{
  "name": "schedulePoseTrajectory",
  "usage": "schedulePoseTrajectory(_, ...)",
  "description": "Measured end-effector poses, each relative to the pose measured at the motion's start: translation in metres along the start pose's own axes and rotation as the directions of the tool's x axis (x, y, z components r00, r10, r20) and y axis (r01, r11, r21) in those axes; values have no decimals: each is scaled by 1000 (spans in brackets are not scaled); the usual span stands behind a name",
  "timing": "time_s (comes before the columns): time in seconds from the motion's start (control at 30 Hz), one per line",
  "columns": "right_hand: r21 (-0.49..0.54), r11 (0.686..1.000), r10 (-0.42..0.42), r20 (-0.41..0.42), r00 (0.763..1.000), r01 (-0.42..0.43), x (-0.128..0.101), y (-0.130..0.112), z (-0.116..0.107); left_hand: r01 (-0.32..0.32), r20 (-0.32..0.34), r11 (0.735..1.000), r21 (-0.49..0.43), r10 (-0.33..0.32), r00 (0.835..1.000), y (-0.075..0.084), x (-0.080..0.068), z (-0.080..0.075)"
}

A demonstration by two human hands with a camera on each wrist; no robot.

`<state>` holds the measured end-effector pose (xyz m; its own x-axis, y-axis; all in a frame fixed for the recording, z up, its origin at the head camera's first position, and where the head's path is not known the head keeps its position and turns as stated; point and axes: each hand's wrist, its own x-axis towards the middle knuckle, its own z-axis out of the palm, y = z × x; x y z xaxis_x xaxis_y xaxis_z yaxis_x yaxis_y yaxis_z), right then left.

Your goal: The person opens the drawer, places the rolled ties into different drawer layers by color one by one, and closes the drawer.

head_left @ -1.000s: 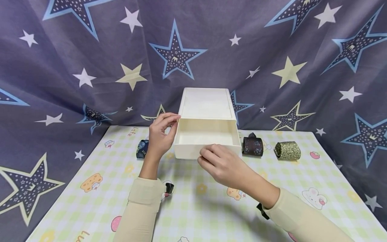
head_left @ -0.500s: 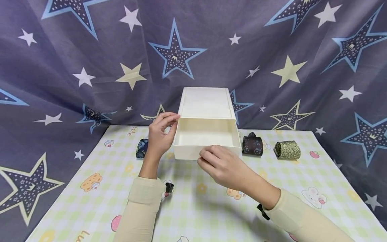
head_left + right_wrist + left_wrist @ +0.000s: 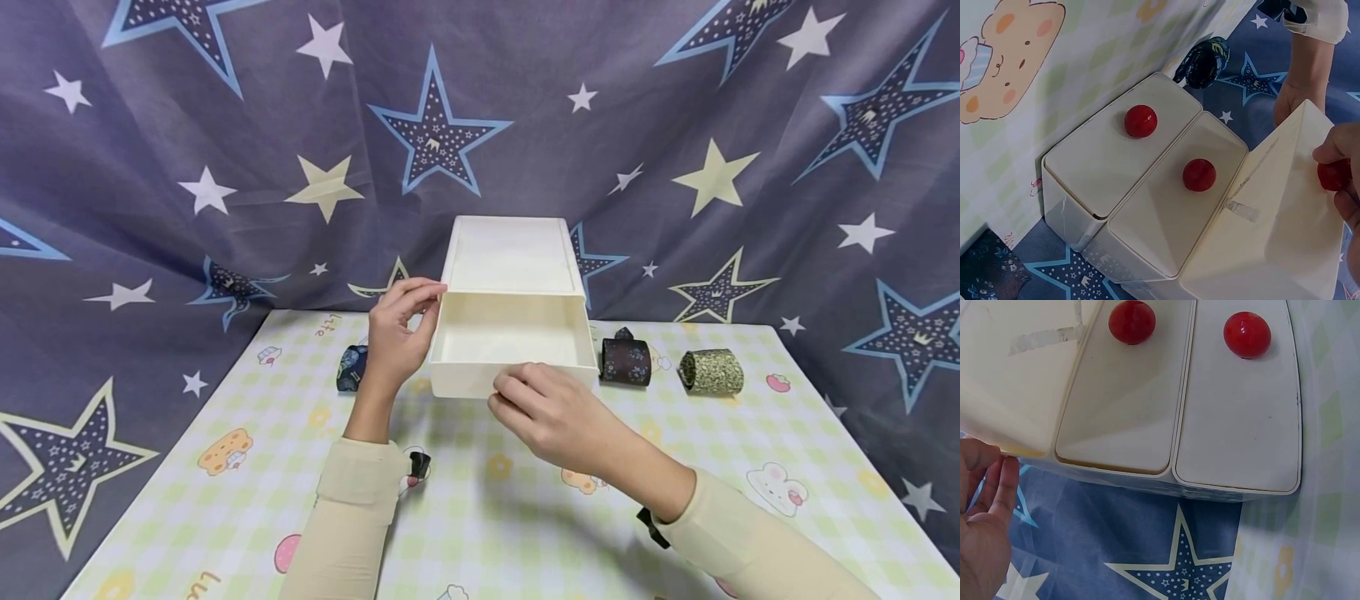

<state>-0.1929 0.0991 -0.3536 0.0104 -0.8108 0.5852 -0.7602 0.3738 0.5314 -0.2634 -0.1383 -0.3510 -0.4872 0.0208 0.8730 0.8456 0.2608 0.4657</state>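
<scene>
A white drawer unit [image 3: 513,254] stands at the back of the table, its top drawer [image 3: 461,382] pulled out with nothing inside. My right hand [image 3: 551,412] pinches the red round knob [image 3: 1334,175] on that drawer's front; the hand covers the knob in the head view. My left hand [image 3: 401,337] touches the unit's upper left front edge with its fingertips, its fingers nearly straight. Below, the middle drawer [image 3: 1125,394] and the bottom drawer [image 3: 1238,419] sit closed, each with its own red knob.
Rolled fabric pieces like neckties lie around the unit: a navy one [image 3: 351,368] at left behind my left wrist, a dark floral one [image 3: 627,362] and an olive patterned one [image 3: 712,372] at right. A star-print curtain [image 3: 247,167] hangs behind the checked tablecloth [image 3: 480,517].
The top drawer has slid slightly farther out toward me, with my right hand on its knob. My left hand has stayed at the unit's edge.
</scene>
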Motion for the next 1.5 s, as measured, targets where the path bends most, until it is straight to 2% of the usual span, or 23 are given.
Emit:
schedulePoseTrajectory(0.23, 5, 1000, 4, 3, 1000, -4, -1, -2, -1, 6, 0, 1000, -4, -6, 1000, -4, -2, 1)
schedulePoseTrajectory(0.5, -2, 1000, 4, 3, 1000, -3, -1, -4, -3, 33, 9, 999, 6, -33, 999, -34, -9, 1)
schedulePoseTrajectory(0.63, 0, 1000, 6, 2, 1000, -6, -1, -6, -4, 29, 13, 999, -14, -29, 999, -39, -10, 0)
schedulePoseTrajectory(0.97, -1, 1000, -2, 2, 1000, 2, -1, -8, -8, 24, 1, 1000, 10, -24, 1000, -36, -9, 1)
schedulePoseTrajectory(1.27, -2, 1000, -5, 10, 1000, 5, -1, -10, -9, -5, -3, 1000, 13, 5, 1000, -10, -2, 1)
schedulePoseTrajectory(1.37, -2, 1000, -10, 7, 1000, 10, -1, -10, -10, 4, -2, 1000, 19, -4, 1000, -11, -3, 1)
schedulePoseTrajectory(1.5, 0, 1000, -15, -1, 1000, 15, -1, -10, -10, 13, 1, 999, 34, -13, 1000, -22, -5, 1)
